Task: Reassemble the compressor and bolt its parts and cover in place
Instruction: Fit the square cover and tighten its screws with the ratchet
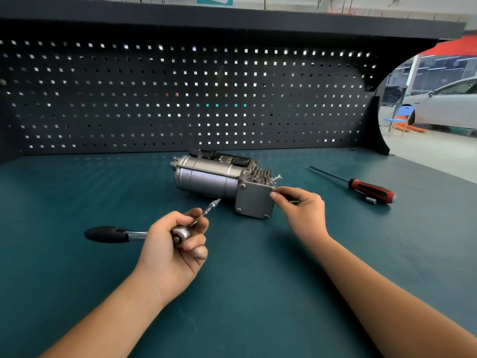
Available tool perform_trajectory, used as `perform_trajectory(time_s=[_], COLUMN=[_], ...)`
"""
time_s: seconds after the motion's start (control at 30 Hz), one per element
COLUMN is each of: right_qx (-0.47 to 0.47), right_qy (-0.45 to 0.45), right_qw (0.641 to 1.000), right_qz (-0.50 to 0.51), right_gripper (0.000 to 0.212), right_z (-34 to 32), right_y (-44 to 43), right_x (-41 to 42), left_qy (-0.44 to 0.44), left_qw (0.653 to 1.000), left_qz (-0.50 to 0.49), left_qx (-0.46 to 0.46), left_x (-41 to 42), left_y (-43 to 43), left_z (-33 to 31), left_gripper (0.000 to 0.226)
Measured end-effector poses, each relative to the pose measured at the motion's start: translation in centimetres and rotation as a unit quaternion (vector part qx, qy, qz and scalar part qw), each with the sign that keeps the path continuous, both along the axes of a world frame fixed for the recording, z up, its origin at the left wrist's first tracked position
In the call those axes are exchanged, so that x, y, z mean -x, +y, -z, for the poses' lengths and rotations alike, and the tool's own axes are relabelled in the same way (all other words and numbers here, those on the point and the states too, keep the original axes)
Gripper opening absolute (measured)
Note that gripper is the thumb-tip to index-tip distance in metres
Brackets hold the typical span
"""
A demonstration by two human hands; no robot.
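Note:
A silver compressor (209, 177) lies on its side on the green bench top, its square grey cover plate (254, 200) facing me with bolts in three corners. My right hand (300, 208) pinches something small at the cover's upper right corner; the item itself is hidden by the fingertips. A loose bolt (277, 177) sticks out just above that corner. My left hand (175, 244) grips the head of a ratchet wrench (116, 235) with a black handle; its extension bit (212, 205) points toward the compressor without touching the cover.
A red-and-black screwdriver (366, 188) lies on the bench to the right, with a small socket bit (369, 200) beside its handle. A dark pegboard (180, 99) walls off the back of the bench. A white car and a blue chair stand beyond the right edge.

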State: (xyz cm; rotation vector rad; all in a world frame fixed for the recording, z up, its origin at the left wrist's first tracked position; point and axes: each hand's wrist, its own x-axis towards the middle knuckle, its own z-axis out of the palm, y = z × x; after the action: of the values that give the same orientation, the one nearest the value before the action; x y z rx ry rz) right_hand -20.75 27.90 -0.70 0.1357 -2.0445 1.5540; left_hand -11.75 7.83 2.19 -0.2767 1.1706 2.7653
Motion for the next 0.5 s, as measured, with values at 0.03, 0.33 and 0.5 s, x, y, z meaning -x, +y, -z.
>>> perform_trajectory(time_s=[0.03, 0.33, 0.5], right_qx=[-0.003, -0.055, -0.055], right_qy=[0.001, 0.049, 0.066], right_qw=[1.000, 0.997, 0.996], right_qz=[0.000, 0.022, 0.025], right_gripper=[0.005, 0.006, 0.010], right_z=[0.01, 0.10, 0.01], right_y=[0.07, -0.20, -0.30], right_x=[0.04, 0.04, 0.03], left_qy=[0.000, 0.004, 0.004], left_qw=[1.000, 1.000, 1.000], left_qz=[0.000, -0.004, -0.001], left_qx=[0.002, 0.008, 0.010], left_x=[-0.02, -0.14, -0.18], left_y=[0.02, 0.03, 0.01], left_z=[-0.01, -0.10, -0.11], left_gripper=[0.012, 0.012, 0.011])
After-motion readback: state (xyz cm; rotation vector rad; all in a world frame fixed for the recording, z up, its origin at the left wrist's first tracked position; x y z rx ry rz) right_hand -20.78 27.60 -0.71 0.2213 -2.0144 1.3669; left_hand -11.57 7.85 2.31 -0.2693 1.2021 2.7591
